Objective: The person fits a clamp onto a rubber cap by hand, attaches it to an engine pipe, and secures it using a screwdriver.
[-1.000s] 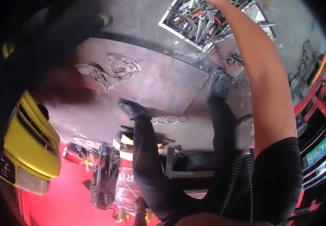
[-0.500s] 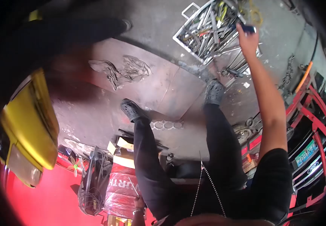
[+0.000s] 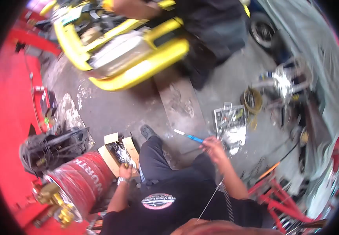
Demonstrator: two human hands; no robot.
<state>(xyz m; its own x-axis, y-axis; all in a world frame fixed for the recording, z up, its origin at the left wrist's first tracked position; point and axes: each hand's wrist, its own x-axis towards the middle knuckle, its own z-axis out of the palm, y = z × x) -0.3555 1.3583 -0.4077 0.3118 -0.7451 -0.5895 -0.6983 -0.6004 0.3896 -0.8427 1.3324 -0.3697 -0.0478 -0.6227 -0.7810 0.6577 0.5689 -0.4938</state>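
Observation:
My right hand is closed round the handle of a slim blue tool with a flat, pale blade pointing forward and left; blur hides its exact kind. My left hand is closed on a thin rod-like tool with a yellowish end, held upright at the near side of an open cardboard box. Inside the box lie tangled pale and dark pieces. Ahead of my right hand, a metal tool tray full of hand tools sits on the floor.
A red drum wrapped in plastic stands beside my left arm, near a black radiator-like part. Ahead, another person in dark clothes leans by a yellow car front. Red metal frames lie to my right.
My view has swung left and up. My right hand has drawn back from over the tool tray toward my body, with the blue tool in it. The left hand now is by the box.

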